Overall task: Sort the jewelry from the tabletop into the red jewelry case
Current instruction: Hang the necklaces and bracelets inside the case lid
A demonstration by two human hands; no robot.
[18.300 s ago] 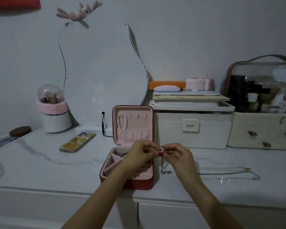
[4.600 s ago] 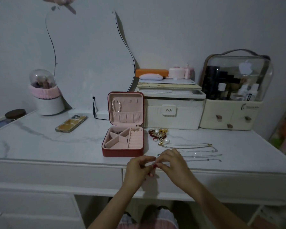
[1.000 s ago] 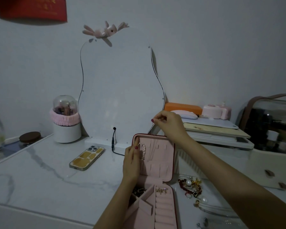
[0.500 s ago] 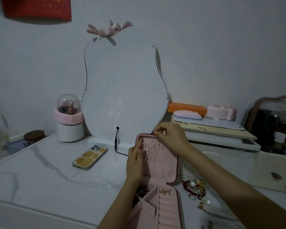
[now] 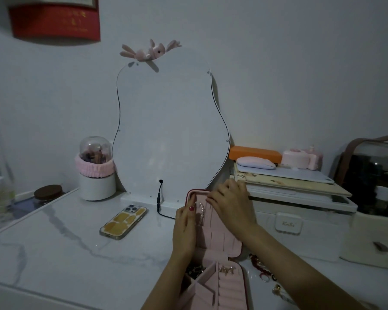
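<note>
Currently left hand (image 5: 185, 229) braces upright lid of red jewelry case (image 5: 213, 245), lower centre; right hand (image 5: 231, 205) fingers curled at lid top, likely hanging necklace, contents unclear. Loose jewelry (image 5: 263, 268) on desk (image 5: 61, 249), lower right.

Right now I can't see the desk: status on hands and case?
Left hand steadies open case lid. Right hand at lid's top edge, grip unclear. Pearl strand hangs inside. Loose jewelry remains on table.
</note>
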